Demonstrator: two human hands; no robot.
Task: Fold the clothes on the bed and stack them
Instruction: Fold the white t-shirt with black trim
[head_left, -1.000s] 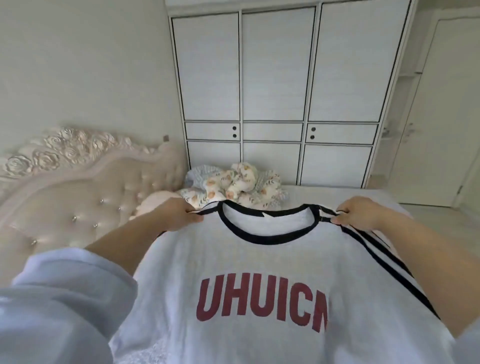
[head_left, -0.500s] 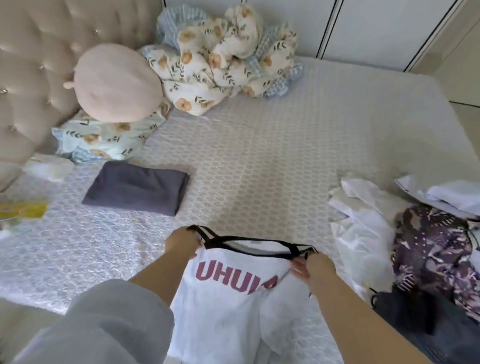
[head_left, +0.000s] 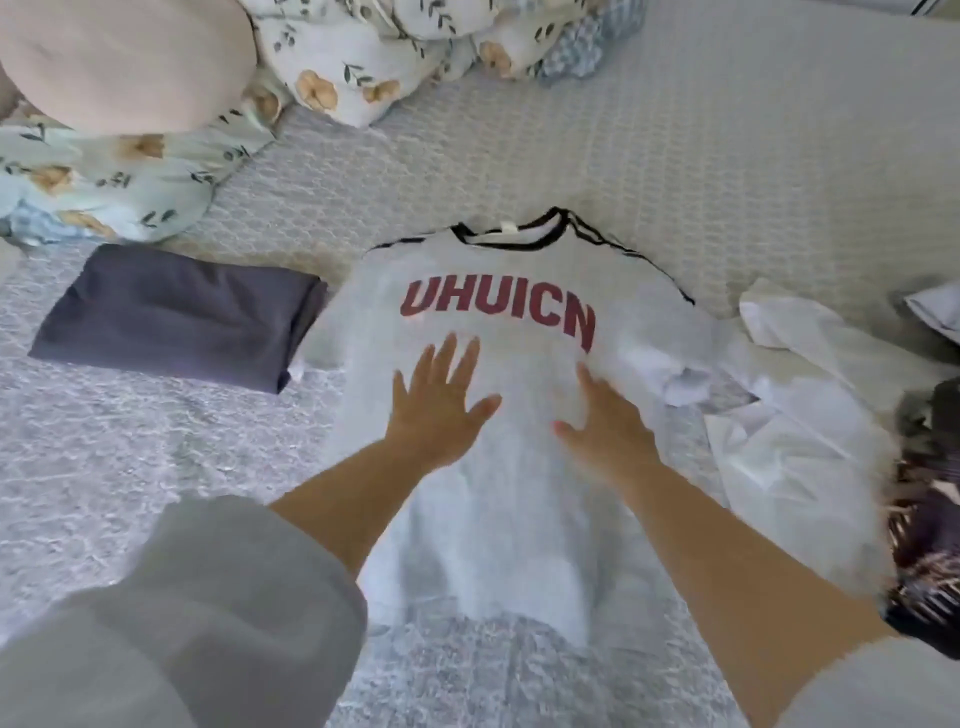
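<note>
A white T-shirt (head_left: 509, 519) with red letters and a black collar lies flat, face up, on the bed (head_left: 701, 145). My left hand (head_left: 441, 405) presses on its chest with spread straight fingers. My right hand (head_left: 608, 426) lies flat on the shirt just to the right. A folded dark grey garment (head_left: 176, 317) sits to the left of the shirt. Unfolded clothes lie at the right: a white garment (head_left: 800, 415) and a dark patterned one (head_left: 930, 530).
A floral duvet (head_left: 395, 47) is bunched at the head of the bed. A round beige cushion (head_left: 124, 57) rests on a floral pillow (head_left: 104, 182) at the far left.
The shirt went from held up by its shoulders to lying spread on the bed. Both hands let go of it and now lie flat on its front.
</note>
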